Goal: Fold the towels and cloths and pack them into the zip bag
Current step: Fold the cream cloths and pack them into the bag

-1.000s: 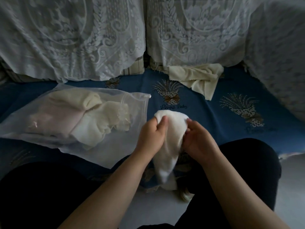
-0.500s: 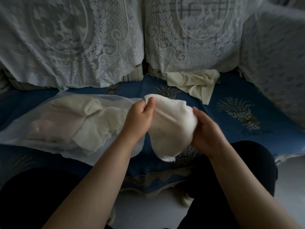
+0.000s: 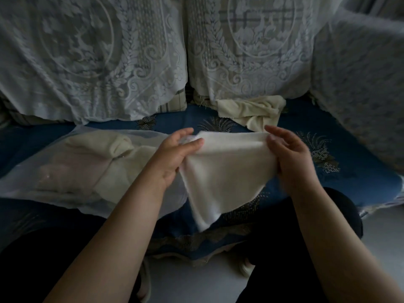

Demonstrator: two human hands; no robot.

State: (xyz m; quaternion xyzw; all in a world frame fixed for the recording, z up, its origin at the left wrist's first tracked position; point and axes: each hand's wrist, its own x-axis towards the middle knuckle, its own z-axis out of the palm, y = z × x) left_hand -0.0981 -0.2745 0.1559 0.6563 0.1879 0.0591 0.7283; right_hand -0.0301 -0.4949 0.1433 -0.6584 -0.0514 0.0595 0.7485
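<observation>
At the left of the frame one translucent zip bag [image 3: 72,189] lies flat on the blue sofa cover [image 3: 360,178]. Through its film two packed bundles can be counted: one cream, rolled, toward the top, and one pinkish below it. A further cream mass beside them may be part of the first or separate; I cannot tell.

Just right of the bag, near the centre, the left hand [image 3: 175,156] pinches the upper left corner of one white cloth [image 3: 223,173] between thumb and fingers. The cloth is stretched between the two hands, its top edge taut, its lower part hanging to a point over the sofa's front edge.

Right of centre, the right hand [image 3: 288,154] holds the cloth's upper right corner, the thumb pressed on the fabric; its fingers are motion-blurred, so how they curl behind the fabric is unclear.

Above the right hand, at the back of the seat, one crumpled cream cloth [image 3: 251,110] lies loose, touching the lace cover.

Two lace-draped back cushions [image 3: 91,57] fill the upper frame, and more lace drapes the far right.
</observation>
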